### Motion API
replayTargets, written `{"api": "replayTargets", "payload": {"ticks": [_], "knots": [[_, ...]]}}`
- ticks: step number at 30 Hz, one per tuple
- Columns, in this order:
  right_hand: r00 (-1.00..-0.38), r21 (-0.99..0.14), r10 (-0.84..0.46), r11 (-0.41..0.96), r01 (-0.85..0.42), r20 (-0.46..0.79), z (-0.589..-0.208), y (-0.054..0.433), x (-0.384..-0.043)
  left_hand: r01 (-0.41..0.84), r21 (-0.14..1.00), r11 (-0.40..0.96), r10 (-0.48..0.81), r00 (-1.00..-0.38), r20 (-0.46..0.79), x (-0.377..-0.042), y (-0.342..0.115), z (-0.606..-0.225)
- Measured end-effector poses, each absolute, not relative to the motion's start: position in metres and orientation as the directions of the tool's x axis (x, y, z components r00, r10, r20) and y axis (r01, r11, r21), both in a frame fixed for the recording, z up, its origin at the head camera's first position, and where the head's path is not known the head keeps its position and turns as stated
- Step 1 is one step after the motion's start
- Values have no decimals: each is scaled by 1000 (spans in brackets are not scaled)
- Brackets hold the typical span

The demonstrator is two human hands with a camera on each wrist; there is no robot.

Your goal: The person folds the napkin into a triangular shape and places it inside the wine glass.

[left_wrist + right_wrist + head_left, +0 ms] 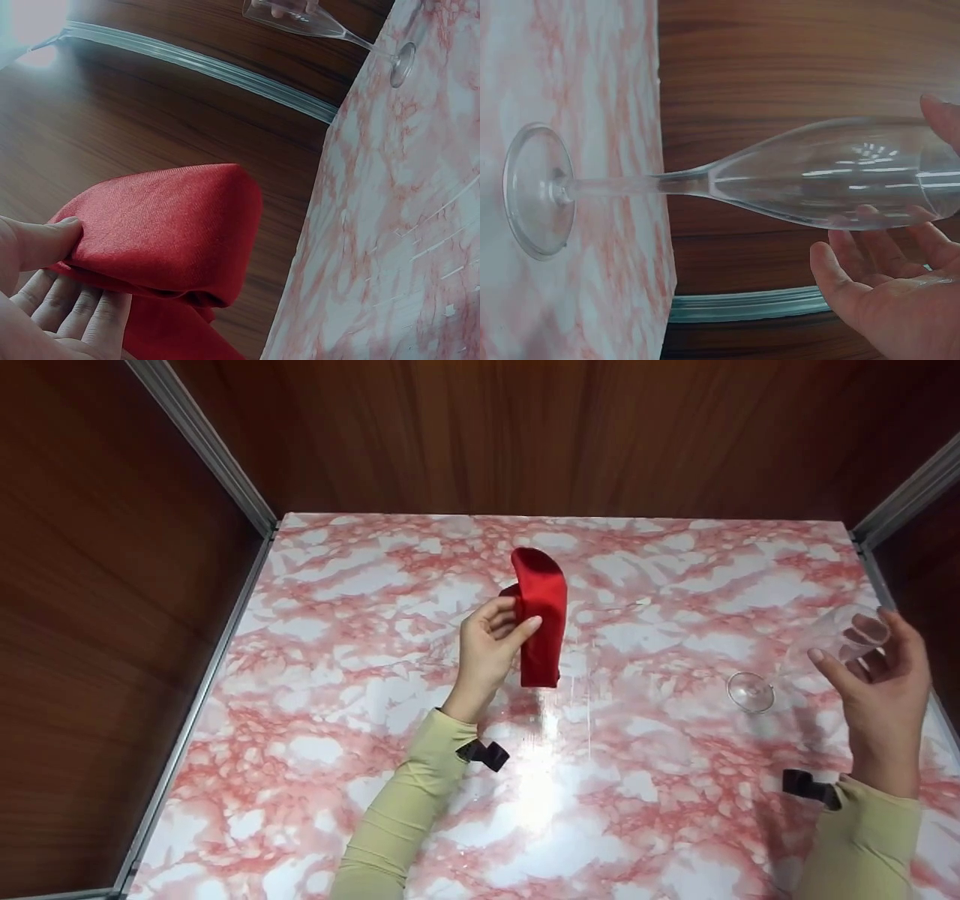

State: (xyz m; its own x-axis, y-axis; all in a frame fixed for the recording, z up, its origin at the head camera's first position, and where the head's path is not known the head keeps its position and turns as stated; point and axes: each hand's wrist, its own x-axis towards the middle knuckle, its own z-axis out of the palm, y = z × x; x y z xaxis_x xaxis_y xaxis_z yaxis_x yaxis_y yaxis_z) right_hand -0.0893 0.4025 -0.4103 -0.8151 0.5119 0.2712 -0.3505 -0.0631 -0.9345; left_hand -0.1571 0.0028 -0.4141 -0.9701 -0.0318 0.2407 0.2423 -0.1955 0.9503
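Note:
Upright over the middle of the table, a folded red cloth napkin point(544, 619) is held by my left hand point(481, 656), thumb on its front and fingers behind. The left wrist view shows the folded cloth point(169, 229) close up, with a lower layer hanging beneath. Over on the right, my right hand point(885, 697) holds a clear champagne flute point(817, 172) around the upper bowl, near the rim. The flute's round foot point(750, 692) is down at the tabletop, and its bowl leans toward the hand in the head view.
A table point(337, 660) with a red-and-white marbled top lies under both hands. Dark wood-look panels point(525, 435) rise at the back and both sides, with metal strips point(217, 457) along the corners. Light glares off the tabletop near the front middle.

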Motion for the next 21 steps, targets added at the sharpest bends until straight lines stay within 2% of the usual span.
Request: {"api": "replayTargets", "payload": {"ticks": [8,14,21], "knots": [[-837,-945,478,-46,-325,264,-416,398,-91,247,951,-188,-32,-969,246,-157,3,-412],[-829,-945,499,-57,-323,253,-414,393,-92,259,948,-187,-31,-966,258,-157,3,-413],[-851,-959,447,67,-276,276,-409,379,-89,252,948,-192,-37,-968,250,-158,5,-414]]}}
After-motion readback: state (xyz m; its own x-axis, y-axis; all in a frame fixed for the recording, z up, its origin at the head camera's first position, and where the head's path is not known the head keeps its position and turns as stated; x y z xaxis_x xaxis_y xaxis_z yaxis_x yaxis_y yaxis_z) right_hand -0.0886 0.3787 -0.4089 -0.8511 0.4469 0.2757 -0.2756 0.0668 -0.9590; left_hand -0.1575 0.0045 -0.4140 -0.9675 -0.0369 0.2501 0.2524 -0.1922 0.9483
